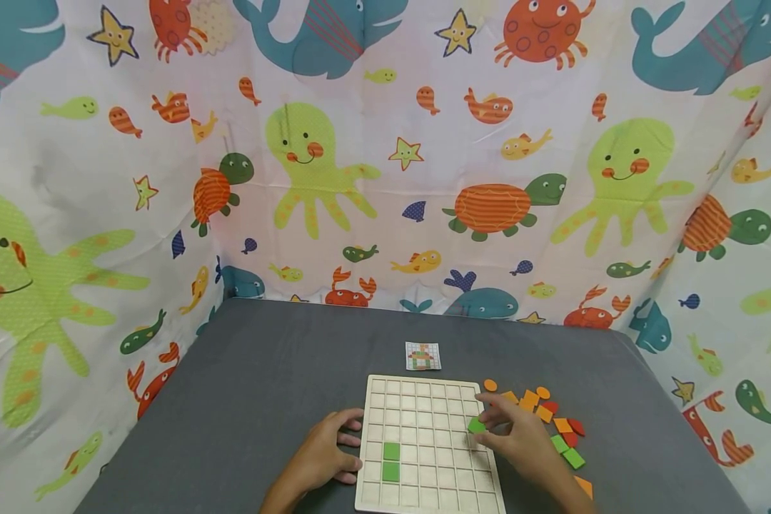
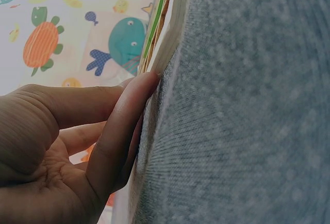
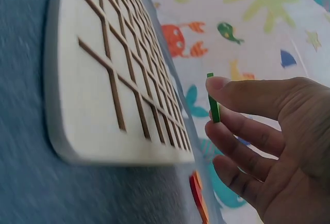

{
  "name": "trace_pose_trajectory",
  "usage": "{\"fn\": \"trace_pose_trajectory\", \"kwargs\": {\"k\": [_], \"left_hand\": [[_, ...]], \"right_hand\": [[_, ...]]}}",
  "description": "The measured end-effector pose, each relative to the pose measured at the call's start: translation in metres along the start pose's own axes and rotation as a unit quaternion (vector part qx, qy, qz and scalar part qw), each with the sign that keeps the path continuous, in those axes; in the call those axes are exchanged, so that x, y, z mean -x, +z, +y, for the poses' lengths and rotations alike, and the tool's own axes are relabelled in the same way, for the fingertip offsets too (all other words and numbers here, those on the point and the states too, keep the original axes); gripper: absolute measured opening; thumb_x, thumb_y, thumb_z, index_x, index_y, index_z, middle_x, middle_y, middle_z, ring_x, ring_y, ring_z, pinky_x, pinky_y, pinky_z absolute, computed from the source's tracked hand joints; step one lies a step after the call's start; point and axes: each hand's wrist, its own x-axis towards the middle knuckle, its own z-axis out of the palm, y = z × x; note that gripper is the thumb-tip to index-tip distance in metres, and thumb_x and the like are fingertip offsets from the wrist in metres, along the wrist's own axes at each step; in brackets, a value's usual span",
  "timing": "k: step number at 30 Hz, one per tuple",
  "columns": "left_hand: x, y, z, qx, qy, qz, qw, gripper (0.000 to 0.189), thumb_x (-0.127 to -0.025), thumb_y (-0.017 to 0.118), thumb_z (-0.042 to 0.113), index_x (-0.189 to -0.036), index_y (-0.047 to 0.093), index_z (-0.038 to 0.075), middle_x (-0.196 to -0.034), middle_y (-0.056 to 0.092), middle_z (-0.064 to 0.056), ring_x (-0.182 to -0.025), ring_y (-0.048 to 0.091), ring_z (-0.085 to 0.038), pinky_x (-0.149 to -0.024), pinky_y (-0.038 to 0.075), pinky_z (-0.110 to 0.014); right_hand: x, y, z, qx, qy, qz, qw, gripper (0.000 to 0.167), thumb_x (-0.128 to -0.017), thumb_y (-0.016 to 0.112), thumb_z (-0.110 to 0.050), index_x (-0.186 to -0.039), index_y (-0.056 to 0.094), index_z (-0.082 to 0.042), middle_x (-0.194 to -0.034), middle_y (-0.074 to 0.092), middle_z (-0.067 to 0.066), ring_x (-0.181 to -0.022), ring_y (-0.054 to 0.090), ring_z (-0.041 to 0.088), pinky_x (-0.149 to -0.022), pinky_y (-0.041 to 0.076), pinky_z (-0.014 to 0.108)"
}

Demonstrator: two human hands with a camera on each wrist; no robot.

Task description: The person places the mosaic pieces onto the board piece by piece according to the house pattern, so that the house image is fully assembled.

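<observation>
A pale wooden grid board (image 1: 428, 457) lies on the grey table, with two green square tiles (image 1: 391, 451) set one above the other in its left part. My left hand (image 1: 326, 450) rests at the board's left edge; in the left wrist view its fingertips (image 2: 149, 79) touch the side of the board. Between thumb and fingers, my right hand (image 1: 517, 432) pinches a green square tile (image 1: 476, 425) over the board's right edge. The right wrist view shows this thin green tile (image 3: 213, 100) edge-on, raised off the board.
Right of the board lie loose orange squares (image 1: 529, 400), orange discs (image 1: 490, 385), red pieces (image 1: 576, 427) and green squares (image 1: 573, 457). A small printed pattern card (image 1: 422, 356) lies behind the board. A sea-animal curtain (image 1: 385, 178) surrounds the grey table (image 1: 283, 371).
</observation>
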Motion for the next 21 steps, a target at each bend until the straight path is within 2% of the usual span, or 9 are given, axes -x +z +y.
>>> {"fn": "trace_pose_trajectory", "kwargs": {"k": [5,9,15,21], "left_hand": [[0.0,0.0,0.001,-0.001,-0.002,0.0,1.0,0.085,-0.072,0.079,-0.023,-0.15,0.053,-0.002,-0.133,0.056,-0.019,-0.108,0.064,-0.03,-0.06,0.067,-0.043],[0.0,0.0,0.001,0.0,-0.002,0.0,1.0,0.085,-0.073,0.078,-0.023,-0.15,0.053,-0.002,-0.133,0.056,-0.019,-0.108,0.064,-0.03,-0.06,0.068,-0.043],[0.001,-0.001,0.001,0.001,-0.002,-0.002,1.0,0.085,-0.073,0.078,-0.023,-0.15,0.053,-0.002,-0.134,0.056,-0.019,-0.109,0.065,-0.03,-0.06,0.068,-0.043],[0.0,-0.001,-0.001,0.0,0.0,-0.001,1.0,0.084,-0.073,0.079,-0.023,-0.15,0.053,-0.001,-0.134,0.056,-0.019,-0.109,0.065,-0.029,-0.06,0.067,-0.043]], "right_hand": [[0.0,0.011,-0.006,0.012,-0.063,-0.012,0.9978,0.056,-0.083,0.09,-0.015,-0.135,0.069,-0.011,-0.098,0.075,-0.005,-0.089,0.073,0.015,-0.068,0.058,0.023],[0.0,0.02,-0.01,0.003,-0.094,-0.028,0.9951,0.056,-0.084,0.09,-0.017,-0.135,0.068,-0.01,-0.099,0.075,-0.004,-0.089,0.072,0.015,-0.065,0.056,0.023],[0.0,0.033,-0.021,-0.023,-0.095,-0.074,0.9924,0.053,-0.088,0.087,-0.019,-0.136,0.068,-0.008,-0.101,0.074,-0.003,-0.092,0.07,0.017,-0.066,0.055,0.024],[-0.001,0.049,-0.033,-0.009,-0.087,-0.113,0.9898,0.052,-0.087,0.088,-0.02,-0.134,0.068,-0.009,-0.1,0.074,-0.007,-0.092,0.068,0.011,-0.069,0.054,0.024]]}}
